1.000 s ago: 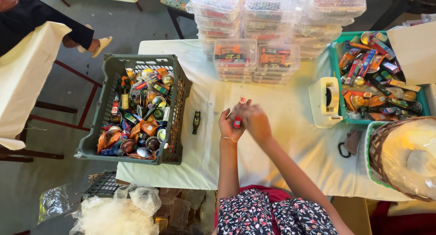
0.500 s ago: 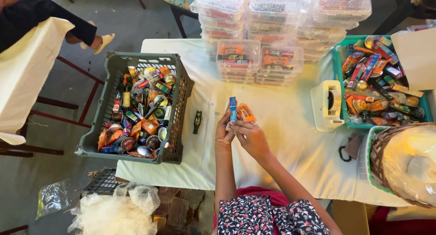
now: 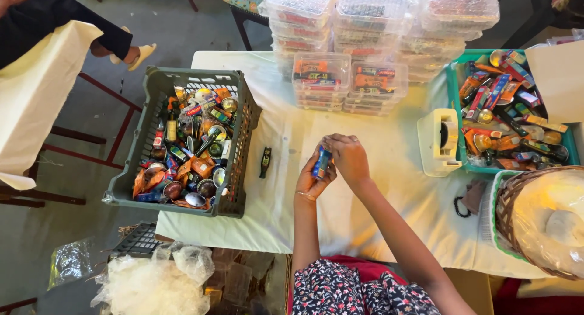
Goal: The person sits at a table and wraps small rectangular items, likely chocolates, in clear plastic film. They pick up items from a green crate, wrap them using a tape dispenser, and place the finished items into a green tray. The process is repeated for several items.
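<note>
Hands at table centre: I see left hand (image 3: 313, 180) and right hand (image 3: 348, 158) together grasping a small blue packet (image 3: 322, 162); sorting step, I judge; next needs a placing spot.

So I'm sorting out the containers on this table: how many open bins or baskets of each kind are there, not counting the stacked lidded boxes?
Dark green plastic crate, full of small packaged items: 1
Teal plastic bin, also full of small items: 1
Wicker basket, holding a clear plastic bag: 1
Total: 3
</note>
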